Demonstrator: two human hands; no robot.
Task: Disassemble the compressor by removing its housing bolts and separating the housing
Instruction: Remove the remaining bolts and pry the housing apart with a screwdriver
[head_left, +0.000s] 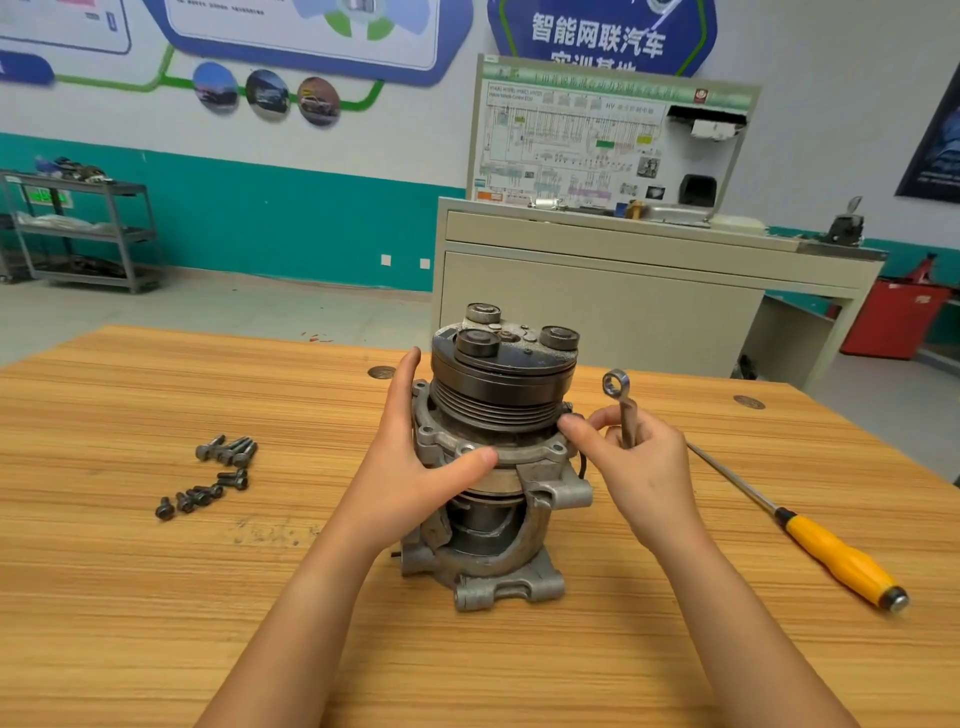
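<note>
- We have the compressor standing upright near the middle of the wooden table, pulley end up, mounting lugs down.
- Our left hand is wrapped on the left side of the front flange: fingers up along the far-left rim, thumb pressed across the near face. Fingers spread fairly wide, gripping the housing.
- Our right hand is on the right side of the flange; fingers are curled around a ring wrench that stands upright, while the thumb and forefinger tips reach to the flange edge.
- Loose bolts lie in a cluster well to the left on the table, so we judge the bolt removal mostly or fully done; the flange holes in view look empty.
- Step in hand looks like separating the front housing. A gap already shows under the flange on the near side.
- To do it well: lift evenly on both sides, wiggle instead of prying one edge, keep the body steady.
- Wrench in the palm weakens the right grip; setting it down would help.
- Yellow-handled screwdriver lies to the right, handy if the joint sticks.
- Risk: tilting jams the housing or drops internal parts.
</note>
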